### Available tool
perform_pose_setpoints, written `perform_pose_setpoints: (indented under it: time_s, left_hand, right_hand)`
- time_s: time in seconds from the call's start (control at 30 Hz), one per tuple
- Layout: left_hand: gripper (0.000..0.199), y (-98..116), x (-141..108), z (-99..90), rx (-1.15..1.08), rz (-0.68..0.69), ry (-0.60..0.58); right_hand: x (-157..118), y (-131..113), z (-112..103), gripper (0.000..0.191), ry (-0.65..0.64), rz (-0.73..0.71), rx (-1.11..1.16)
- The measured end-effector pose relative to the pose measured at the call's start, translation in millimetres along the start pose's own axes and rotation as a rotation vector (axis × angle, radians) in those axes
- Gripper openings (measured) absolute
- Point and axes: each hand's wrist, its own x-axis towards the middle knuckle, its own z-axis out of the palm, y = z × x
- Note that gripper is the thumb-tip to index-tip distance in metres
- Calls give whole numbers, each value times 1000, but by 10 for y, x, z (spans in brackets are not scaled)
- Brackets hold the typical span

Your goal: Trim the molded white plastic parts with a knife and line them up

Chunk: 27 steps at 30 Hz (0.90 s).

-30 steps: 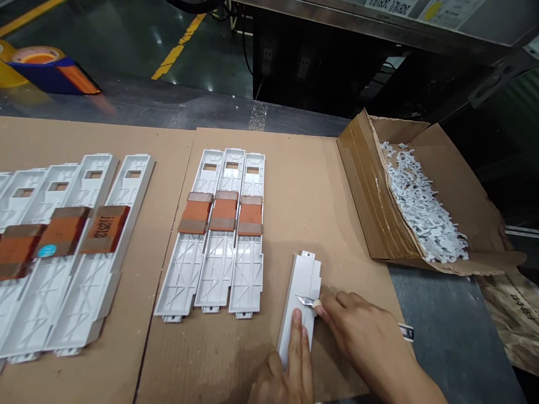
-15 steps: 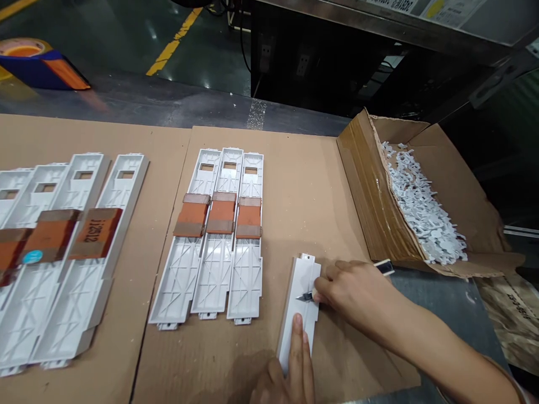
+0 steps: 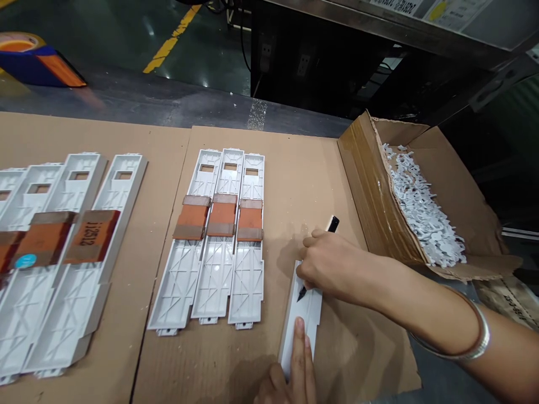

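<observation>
A long white plastic part [image 3: 290, 314] lies smooth side up on the cardboard in front of me. My right hand [image 3: 328, 261] is closed round a craft knife [image 3: 333, 224], whose dark handle end sticks out above the fist. The blade points down and left, its tip at the part's upper surface; I cannot tell whether it cuts in. Over the lower end of the same part, my left hand [image 3: 290, 367] presses with two fingers stretched along it, another finger bent at the left edge. Its thumb is hidden.
Left of my hands lie three white ribbed parts [image 3: 246, 275] banded with brown-orange blocks [image 3: 223, 216]. Several larger similar parts [image 3: 84, 280] lie farther left. An open cardboard box [image 3: 362, 168] with small white plastic bits [image 3: 421, 207] stands right. A tape roll [image 3: 21, 42] sits back left.
My right hand has moved up and left along the part, and the knife has turned from nearly level to steeper. My left hand stays pressed on the part.
</observation>
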Motion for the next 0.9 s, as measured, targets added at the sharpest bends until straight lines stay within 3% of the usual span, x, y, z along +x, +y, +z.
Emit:
perform_pose_setpoints:
  time_s: [0.13, 0.23, 0.33, 0.43, 0.53, 0.63, 0.8, 0.9]
  left_hand:
    - [40, -57, 31, -36, 3, 58, -21]
    - [40, -71, 41, -54, -4, 61, -28]
    - [42, -68, 41, -61, -7, 65, -60]
    - [41, -66, 46, -66, 45, 96, -58]
    - [41, -65, 59, -79, 47, 97, -61]
    - [45, -59, 62, -95, 9, 80, -103]
    - [50, -62, 48, -114, -37, 66, -137]
    - [52, -87, 67, -145, -44, 99, -174]
  right_hand:
    - [-123, 50, 5, 13, -38, 54, 29]
    - [-335, 47, 84, 15, 45, 141, 114]
    - [-535, -69, 239, 17, 170, 330, 244]
    - [-629, -310, 452, 21, 274, 565, 511]
    - [-613, -582, 677, 19, 380, 675, 807]
    - [-527, -789, 840, 19, 478, 754, 959]
    - [-343, -924, 906, 27, 542, 941, 821]
    - [-309, -900, 928, 19, 554, 956, 884]
